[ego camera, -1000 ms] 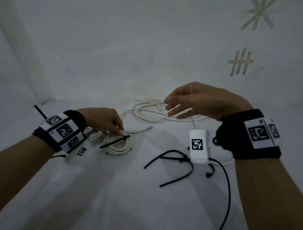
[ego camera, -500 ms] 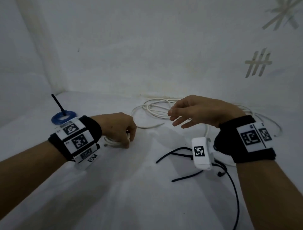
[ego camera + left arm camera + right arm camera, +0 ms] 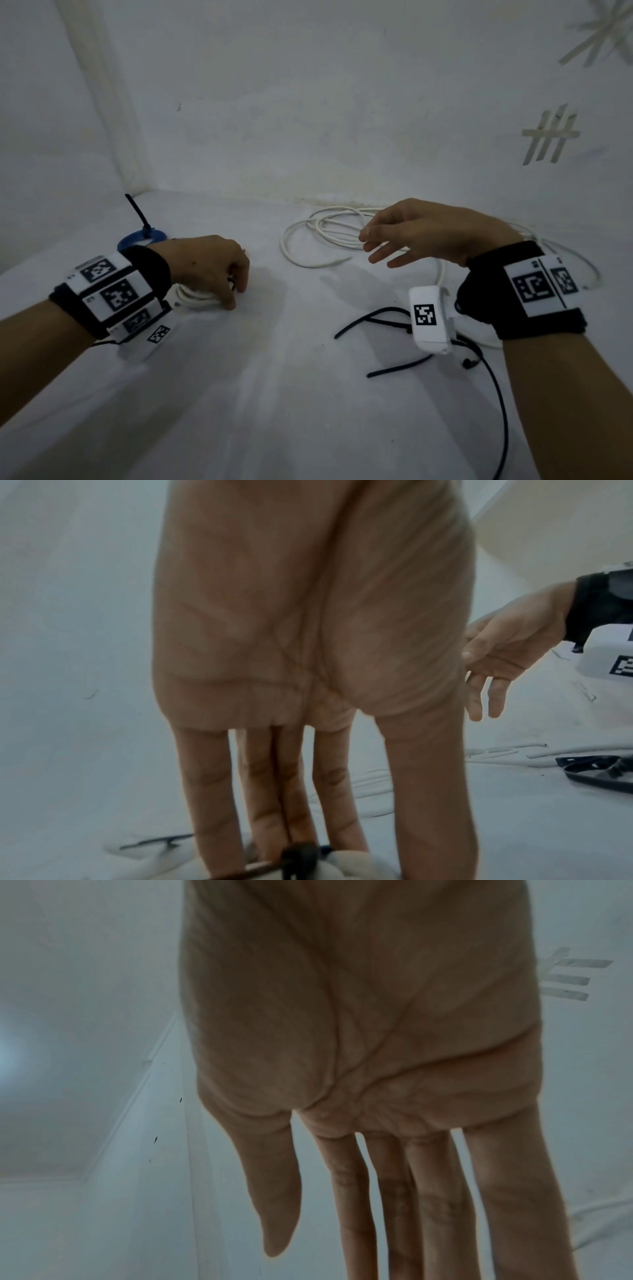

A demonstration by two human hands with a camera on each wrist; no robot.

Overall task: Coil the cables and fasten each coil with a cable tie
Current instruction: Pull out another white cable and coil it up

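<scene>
White counter (image 3: pixel 274 394) carries everything. Loose white cable (image 3: pixel 329 233) sprawls at the back, uncoiled, under the right hand (image 3: pixel 421 233), whose grip is released and empty. Left hand (image 3: pixel 209 267) presses the small white coil (image 3: pixel 191 296) down, grasping it at its black tie (image 3: pixel 298 854). Spare ties (image 3: pixel 380 318) lie near. Blue coil (image 3: pixel 140 238) looks done. Step: finishing this coil; next, likely gather the loose cable.

Cables and ties spread across a cloth-covered table

The small white coiled cable (image 3: pixel 191 296) lies left, under the left hand (image 3: pixel 209 265); the blue tied coil (image 3: pixel 142 236) sits behind it, the loose white cable (image 3: pixel 322 233) far right, the black cable ties (image 3: pixel 383 325) nearer.
</scene>
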